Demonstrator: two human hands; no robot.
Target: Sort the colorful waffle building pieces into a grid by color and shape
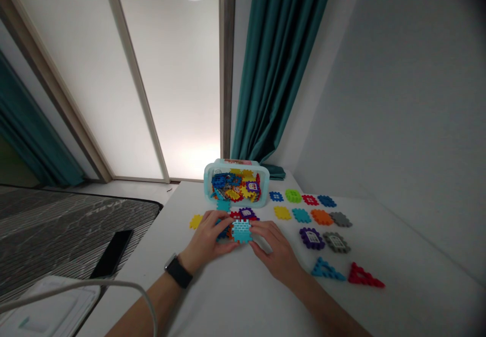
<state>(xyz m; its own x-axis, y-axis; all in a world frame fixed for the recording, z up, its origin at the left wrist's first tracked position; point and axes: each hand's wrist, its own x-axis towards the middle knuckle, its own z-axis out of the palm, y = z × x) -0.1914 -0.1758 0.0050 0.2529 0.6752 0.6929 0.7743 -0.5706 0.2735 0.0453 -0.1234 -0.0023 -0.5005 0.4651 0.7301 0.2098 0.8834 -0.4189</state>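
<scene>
A light blue building tile [242, 230] with notched edges and a brick pattern is pinched between my two hands. My left hand [209, 233], with a dark watch at the wrist, grips its left side. Blue and orange pieces [224, 229] show partly under those fingers; whether they are joined to the tile I cannot tell. Thumb and fingers of my right hand [271, 246] close on the tile's right edge. Just behind lie a purple window tile [247, 213] and a partly hidden red piece [235, 215]. A yellow tile [195, 221] sits left of my left hand.
A pale plastic tub [266, 187] full of mixed pieces stands at the table's back, a teal tile [224, 205] before it. Rows of coloured tiles [301, 215] lie to the right, with a blue triangle [327, 270] and a red triangle [364, 276]. A cable [125, 283] crosses lower left.
</scene>
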